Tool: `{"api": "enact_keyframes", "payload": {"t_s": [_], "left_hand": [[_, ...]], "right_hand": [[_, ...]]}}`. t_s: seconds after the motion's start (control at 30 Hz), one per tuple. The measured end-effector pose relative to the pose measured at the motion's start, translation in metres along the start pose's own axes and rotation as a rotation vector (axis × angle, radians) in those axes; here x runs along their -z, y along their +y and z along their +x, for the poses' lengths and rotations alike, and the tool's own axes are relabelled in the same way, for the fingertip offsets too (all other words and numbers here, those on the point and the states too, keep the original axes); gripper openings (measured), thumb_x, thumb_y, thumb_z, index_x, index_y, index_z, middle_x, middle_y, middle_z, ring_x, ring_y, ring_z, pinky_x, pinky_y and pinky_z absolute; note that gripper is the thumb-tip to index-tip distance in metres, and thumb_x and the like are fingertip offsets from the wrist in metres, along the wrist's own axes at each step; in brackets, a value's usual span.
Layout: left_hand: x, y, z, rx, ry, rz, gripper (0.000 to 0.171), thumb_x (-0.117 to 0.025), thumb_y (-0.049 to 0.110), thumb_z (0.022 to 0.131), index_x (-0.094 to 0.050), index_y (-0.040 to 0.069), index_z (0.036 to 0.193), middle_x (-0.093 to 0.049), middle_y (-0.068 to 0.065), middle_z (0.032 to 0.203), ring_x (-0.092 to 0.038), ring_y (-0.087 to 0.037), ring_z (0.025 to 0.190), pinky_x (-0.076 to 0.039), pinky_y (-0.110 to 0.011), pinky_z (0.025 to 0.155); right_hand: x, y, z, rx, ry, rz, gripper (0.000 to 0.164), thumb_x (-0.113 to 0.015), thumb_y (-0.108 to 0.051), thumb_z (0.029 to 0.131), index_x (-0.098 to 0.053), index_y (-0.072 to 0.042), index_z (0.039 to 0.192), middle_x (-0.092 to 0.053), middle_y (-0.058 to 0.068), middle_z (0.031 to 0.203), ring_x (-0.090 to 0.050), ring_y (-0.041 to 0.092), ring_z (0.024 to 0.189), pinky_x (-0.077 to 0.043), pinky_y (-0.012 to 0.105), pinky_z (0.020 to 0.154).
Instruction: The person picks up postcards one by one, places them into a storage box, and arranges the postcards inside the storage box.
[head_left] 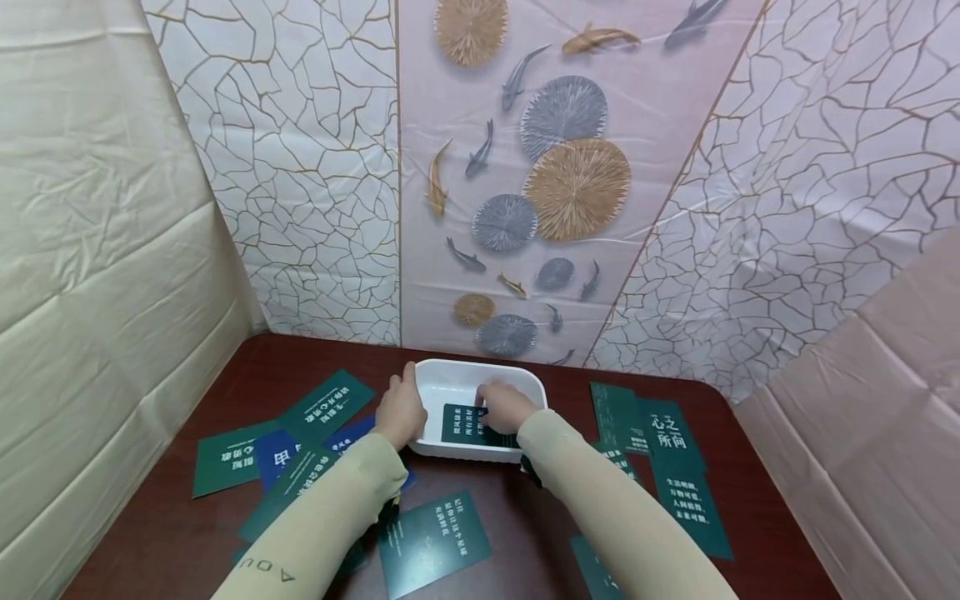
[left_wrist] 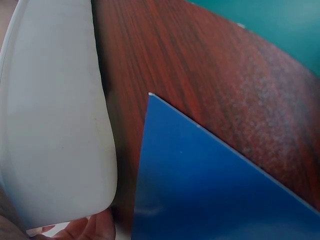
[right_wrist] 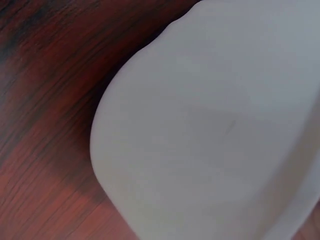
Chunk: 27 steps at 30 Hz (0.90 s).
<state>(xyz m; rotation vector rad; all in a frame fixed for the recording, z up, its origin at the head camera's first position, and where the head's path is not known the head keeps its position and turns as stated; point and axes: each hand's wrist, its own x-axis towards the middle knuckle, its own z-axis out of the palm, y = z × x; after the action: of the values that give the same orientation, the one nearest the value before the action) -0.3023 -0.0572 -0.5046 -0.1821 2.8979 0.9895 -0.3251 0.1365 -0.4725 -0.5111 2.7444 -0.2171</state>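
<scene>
A shallow white plastic tray with rounded corners [head_left: 450,379] is set on the dark reddish-brown wooden table [head_left: 525,508], close to the patterned backdrop. Its left rim is gripped by the left hand [head_left: 399,410], whose fingers are curled over the edge. In the left wrist view the tray's pale outer wall [left_wrist: 55,125] is seen at close range, with a fingertip [left_wrist: 92,227] showing just beneath its corner.

The right hand [head_left: 504,406] is lowered into the tray, and its fingers are laid on a dark green rectangular card with white lettering [head_left: 459,423] that lies flat on the tray's floor. Whether the card is pinched or merely pressed cannot be told, since the fingertips are hidden behind the knuckles. Only the tray's white wall [right_wrist: 210,130] and the wood grain of the table [right_wrist: 45,100] are shown by the right wrist view.

Both forearms are covered by beige sleeves [head_left: 330,517].

More cards are scattered over the table around the tray. A blue card [head_left: 281,457] lies just left of the tray, partly overlapped by green ones, and its corner [left_wrist: 215,185] is seen near the tray wall from the left wrist. A green card [head_left: 432,540] lies between the forearms, near the front edge. A group of overlapping green cards [head_left: 678,467] is spread to the right of the tray, well apart from the hands.
</scene>
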Motion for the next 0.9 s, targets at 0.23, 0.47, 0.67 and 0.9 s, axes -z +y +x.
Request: {"api": "enact_keyframes", "payload": {"t_s": [0.23,0.47,0.67,0.9], "left_hand": [[0.002,-0.002,0.000,-0.003,0.004,0.003,0.088,-0.067,0.000,0.083,-0.014,0.011,0.153,-0.040,-0.025,0.133,-0.055,-0.035,0.102,-0.048,-0.054,0.087],[0.006,-0.002,0.000,0.001,0.004,-0.003,0.088,-0.066,-0.001,0.083,-0.014,0.011,0.153,-0.040,-0.025,0.133,-0.055,-0.034,0.101,-0.049,-0.053,0.086],[0.006,-0.002,0.000,0.010,-0.006,0.002,0.086,-0.066,0.000,0.084,-0.015,0.011,0.153,-0.040,-0.025,0.133,-0.055,-0.034,0.100,-0.049,-0.053,0.086],[0.002,0.001,-0.001,0.008,-0.005,0.003,0.088,-0.067,0.001,0.083,-0.015,0.012,0.153,-0.040,-0.024,0.134,-0.055,-0.033,0.100,-0.048,-0.053,0.087]], "right_hand": [[0.003,0.005,-0.001,0.045,0.058,0.066,0.028,-0.068,-0.019,0.090,-0.062,-0.011,0.116,-0.061,0.004,0.103,-0.057,0.017,0.093,-0.048,0.038,0.085],[0.038,0.021,-0.025,0.038,0.216,0.281,0.035,-0.066,-0.028,0.093,-0.061,-0.009,0.122,-0.063,0.006,0.108,-0.060,0.020,0.098,-0.051,0.039,0.081],[0.061,0.060,-0.061,-0.048,0.361,0.333,0.041,-0.063,-0.037,0.094,-0.057,-0.014,0.127,-0.062,0.007,0.111,-0.059,0.023,0.099,-0.051,0.042,0.080],[0.056,0.134,-0.104,-0.088,0.424,0.347,0.060,-0.057,-0.050,0.094,-0.049,-0.007,0.135,-0.058,0.017,0.122,-0.056,0.033,0.110,-0.048,0.050,0.084]]}}
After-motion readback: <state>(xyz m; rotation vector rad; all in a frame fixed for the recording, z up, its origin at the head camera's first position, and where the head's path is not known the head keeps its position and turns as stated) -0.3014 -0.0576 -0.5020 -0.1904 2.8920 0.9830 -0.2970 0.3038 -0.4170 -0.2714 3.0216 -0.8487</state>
